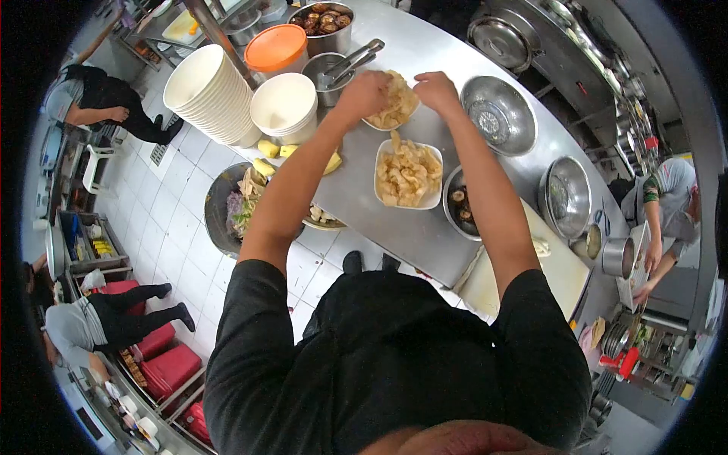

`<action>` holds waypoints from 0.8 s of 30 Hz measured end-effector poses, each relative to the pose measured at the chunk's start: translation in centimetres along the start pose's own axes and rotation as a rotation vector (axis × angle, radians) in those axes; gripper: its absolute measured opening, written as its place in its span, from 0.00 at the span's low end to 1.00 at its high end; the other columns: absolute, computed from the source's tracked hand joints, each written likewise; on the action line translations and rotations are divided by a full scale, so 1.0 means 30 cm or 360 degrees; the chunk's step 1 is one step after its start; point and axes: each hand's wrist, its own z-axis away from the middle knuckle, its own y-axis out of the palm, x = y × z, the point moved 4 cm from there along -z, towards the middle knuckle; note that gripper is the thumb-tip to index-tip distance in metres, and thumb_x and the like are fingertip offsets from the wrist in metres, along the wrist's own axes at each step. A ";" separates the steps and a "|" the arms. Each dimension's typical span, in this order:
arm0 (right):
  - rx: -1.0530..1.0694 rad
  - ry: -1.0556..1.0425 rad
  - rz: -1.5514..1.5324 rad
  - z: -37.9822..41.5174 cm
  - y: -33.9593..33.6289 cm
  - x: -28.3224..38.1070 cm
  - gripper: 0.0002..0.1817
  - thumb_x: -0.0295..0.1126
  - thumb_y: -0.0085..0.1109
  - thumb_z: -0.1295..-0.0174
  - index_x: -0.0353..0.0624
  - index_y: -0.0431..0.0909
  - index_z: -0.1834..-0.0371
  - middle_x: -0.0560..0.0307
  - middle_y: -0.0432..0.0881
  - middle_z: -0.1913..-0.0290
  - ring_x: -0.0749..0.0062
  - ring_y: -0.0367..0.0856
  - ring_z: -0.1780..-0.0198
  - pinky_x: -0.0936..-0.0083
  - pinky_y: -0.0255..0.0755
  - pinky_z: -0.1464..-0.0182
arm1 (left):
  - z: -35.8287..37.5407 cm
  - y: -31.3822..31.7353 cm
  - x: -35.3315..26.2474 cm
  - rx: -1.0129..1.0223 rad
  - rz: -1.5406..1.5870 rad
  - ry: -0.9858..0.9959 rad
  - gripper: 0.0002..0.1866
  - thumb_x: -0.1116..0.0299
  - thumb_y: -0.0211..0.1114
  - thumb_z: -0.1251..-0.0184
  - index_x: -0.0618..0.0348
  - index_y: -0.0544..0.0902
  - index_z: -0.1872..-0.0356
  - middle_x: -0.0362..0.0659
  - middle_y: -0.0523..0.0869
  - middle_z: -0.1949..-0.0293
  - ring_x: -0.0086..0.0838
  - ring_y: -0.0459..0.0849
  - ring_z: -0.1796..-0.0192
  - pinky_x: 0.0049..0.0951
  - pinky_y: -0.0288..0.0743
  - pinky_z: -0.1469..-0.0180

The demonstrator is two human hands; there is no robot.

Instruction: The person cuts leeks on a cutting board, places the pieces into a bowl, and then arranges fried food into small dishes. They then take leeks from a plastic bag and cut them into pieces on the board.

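Note:
At the far side of the steel table, a white bowl (371, 123) holds a heap of thin tan crisp-looking pieces (396, 106). My left hand (365, 95) is curled at the heap's left side; its fingertips are hidden, so what they hold does not show. Just right of the heap, my right hand (437, 92) has bent fingers drawn together, and I cannot make out anything in them. Nearer to me stands a second white square bowl (434, 201), filled with similar pieces (408, 174). A steel bowl of dark mushrooms (459, 205) sits under my right forearm.
Stacked white tubs (212, 95), an orange-lidded tub (276, 49) and a steel pot with tongs (353, 64) stand left. Empty steel bowls (499, 114) and a cutting board (557, 265) lie right. A waste bin (220, 220) is beside the table. Co-workers (667, 205) stand around.

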 end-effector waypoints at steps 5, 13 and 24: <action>-0.0112 0.0148 -0.0700 0.312 -0.283 -0.015 0.18 0.43 0.65 0.40 0.39 0.88 0.59 0.55 0.88 0.69 0.76 0.84 0.69 0.77 0.76 0.63 | 0.156 -0.126 -0.005 -0.0474 0.0463 -0.0291 0.17 0.68 0.65 0.38 0.61 0.84 0.49 0.54 0.88 0.55 0.44 0.87 0.52 0.37 0.79 0.49; -0.0129 0.0494 -0.0701 0.898 -0.420 -0.241 0.16 0.39 0.62 0.33 0.34 0.86 0.56 0.61 0.82 0.74 0.83 0.75 0.73 0.82 0.69 0.70 | 0.766 0.169 -0.103 -0.0038 0.1679 -0.1076 0.17 0.72 0.65 0.35 0.71 0.79 0.48 0.45 0.85 0.65 0.24 0.82 0.69 0.22 0.76 0.67; -0.0160 0.0416 -0.0496 1.143 -0.268 -0.211 0.16 0.34 0.65 0.38 0.39 0.85 0.49 0.51 0.88 0.64 0.74 0.84 0.67 0.76 0.77 0.62 | 0.395 0.076 -0.185 -0.0320 -0.0039 0.0382 0.25 0.79 0.65 0.49 0.56 0.82 0.46 0.50 0.82 0.50 0.44 0.80 0.48 0.40 0.75 0.44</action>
